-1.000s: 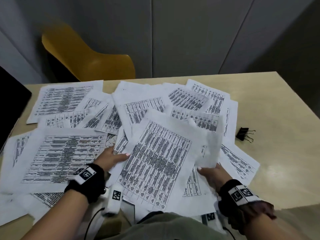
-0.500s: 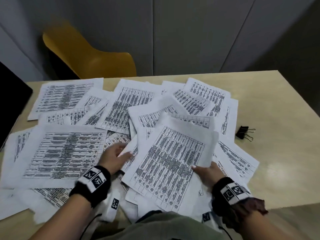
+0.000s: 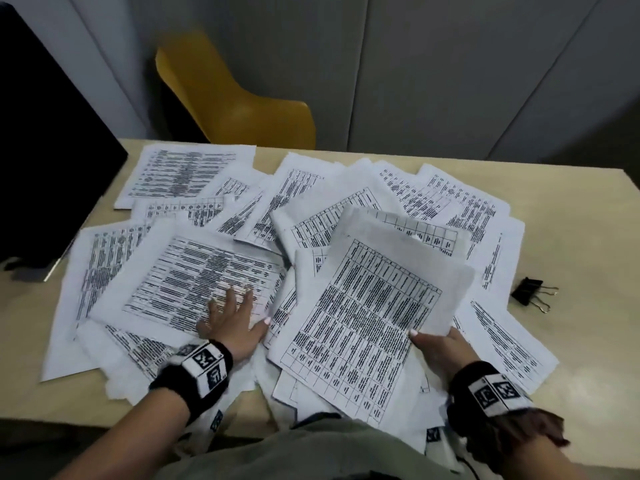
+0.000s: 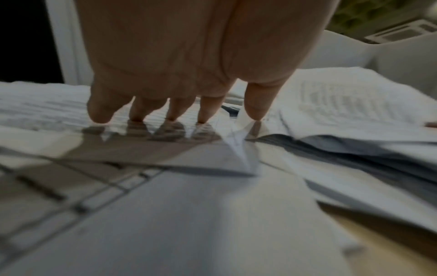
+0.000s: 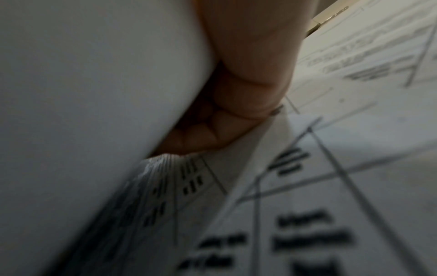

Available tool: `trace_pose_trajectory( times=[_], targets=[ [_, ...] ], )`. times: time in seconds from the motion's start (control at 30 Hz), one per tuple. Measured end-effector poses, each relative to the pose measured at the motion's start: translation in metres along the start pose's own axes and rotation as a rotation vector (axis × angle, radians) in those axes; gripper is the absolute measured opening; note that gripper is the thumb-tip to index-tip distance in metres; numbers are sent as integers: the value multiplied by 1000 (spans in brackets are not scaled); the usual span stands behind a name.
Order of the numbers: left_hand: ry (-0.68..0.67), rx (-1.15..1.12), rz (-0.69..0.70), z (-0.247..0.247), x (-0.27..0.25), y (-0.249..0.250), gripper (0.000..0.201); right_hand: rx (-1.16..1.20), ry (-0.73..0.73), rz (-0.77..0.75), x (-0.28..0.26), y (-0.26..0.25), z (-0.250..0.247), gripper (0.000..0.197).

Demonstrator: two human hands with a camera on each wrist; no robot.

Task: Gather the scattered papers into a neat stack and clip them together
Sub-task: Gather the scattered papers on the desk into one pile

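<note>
Several printed sheets (image 3: 194,209) lie scattered and overlapping across the wooden table (image 3: 585,348). My right hand (image 3: 438,348) grips the near right edge of a small bundle of sheets (image 3: 367,320), thumb on top and fingers curled beneath, as the right wrist view shows (image 5: 227,119). My left hand (image 3: 235,323) lies flat with spread, straight fingers (image 4: 210,110) on a large sheet (image 3: 194,282) left of the bundle. A black binder clip (image 3: 528,291) sits on bare table to the right of the papers.
A dark monitor (image 3: 45,161) stands at the left end of the table. A yellow chair (image 3: 235,102) is behind the far edge, against a grey wall. Some sheets hang over the near edge by my lap.
My left hand let go of the bundle's left side and moved left onto the large sheet, fingers spread. The right hand keeps hold of the bundle. The head view swung left.
</note>
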State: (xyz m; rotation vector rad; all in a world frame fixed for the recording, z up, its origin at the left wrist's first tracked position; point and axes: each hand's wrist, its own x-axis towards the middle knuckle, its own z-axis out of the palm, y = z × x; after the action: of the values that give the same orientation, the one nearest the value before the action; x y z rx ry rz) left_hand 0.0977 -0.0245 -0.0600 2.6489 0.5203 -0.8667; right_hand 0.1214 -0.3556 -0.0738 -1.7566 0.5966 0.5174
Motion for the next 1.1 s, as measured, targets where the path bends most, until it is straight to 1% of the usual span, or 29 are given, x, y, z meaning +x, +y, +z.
trace_pose_trajectory(
  times=[0.03,0.07,0.1,0.13,0.17,0.2,0.23,0.27,0.3,0.33,0.37,0.4,0.43,0.47,0.5,0.57,0.6,0.63,0.67,0.7,0.73,0.8,0.87,0.93,1.0,1.07,1.1],
  targets=[
    [-13,21,27,4,-5,-1,70,-9,0,17,4,1,0,56],
    [-15,46,54,6,-10,-2,68,-13,-3,30,6,1,-1,55],
    [-6,66,75,9,-12,-6,65,-19,-2,39,7,0,-1,44],
    [23,60,101,11,-12,-11,62,-26,-12,49,5,-2,-2,29],
    [91,3,130,11,-10,-17,58,-37,-22,58,5,-3,-4,16],
    [198,-114,146,7,-8,-21,54,-40,-37,46,2,-6,-5,13],
    [323,-237,121,3,-6,-25,50,-31,-44,44,2,-6,-5,10],
    [447,-306,45,-1,-1,-30,50,-26,-58,30,0,-8,-5,6],
    [541,-338,-83,-5,3,-36,57,-12,-56,26,0,-7,-4,9],
    [564,-370,-231,-8,6,-42,69,-6,-50,15,0,-7,-3,15],
    [526,-417,-371,-10,7,-48,83,2,-41,15,1,-5,-3,19],
    [456,-465,-469,-13,7,-53,94,2,-40,21,1,-4,-3,22],
    [379,-504,-526,-12,9,-57,102,10,-39,27,1,-4,-3,24],
    [307,-513,-546,-10,10,-59,106,15,-45,30,-1,-6,-2,25],
    [254,-488,-539,-6,12,-59,108,15,-50,35,-1,-5,-3,25],
    [188,-418,-447,0,14,-54,106,19,-47,31,-4,-8,-3,25],
    [175,-385,-390,3,15,-50,104,23,-44,33,-7,-10,-3,24],
    [196,-367,-345,4,14,-45,101,35,-47,27,-9,-12,-3,23],
    [250,-389,-316,4,11,-41,98,39,-54,24,-10,-12,-3,23],
    [334,-444,-317,3,9,-38,96,39,-59,17,-11,-13,-3,22],
    [429,-537,-341,1,5,-35,93,46,-52,9,-11,-12,-3,22],
    [563,-784,-465,-6,-1,-34,90,60,-21,-10,-8,-9,-2,24],
    [588,-978,-659,-15,-3,-37,93,41,-10,-22,-6,-7,-1,27],
    [580,-1163,-780,-21,-3,-42,96,43,-21,-12,-6,-7,0,26],
    [593,-1323,-830,-15,3,-49,101,63,-18,-4,-6,-7,0,24],
    [626,-1549,-848,-8,0,-46,107,71,-21,-3,-6,-8,0,26],
    [630,-1655,-845,-2,-2,-43,103,70,-25,-7,-6,-8,0,26]
  ],
)
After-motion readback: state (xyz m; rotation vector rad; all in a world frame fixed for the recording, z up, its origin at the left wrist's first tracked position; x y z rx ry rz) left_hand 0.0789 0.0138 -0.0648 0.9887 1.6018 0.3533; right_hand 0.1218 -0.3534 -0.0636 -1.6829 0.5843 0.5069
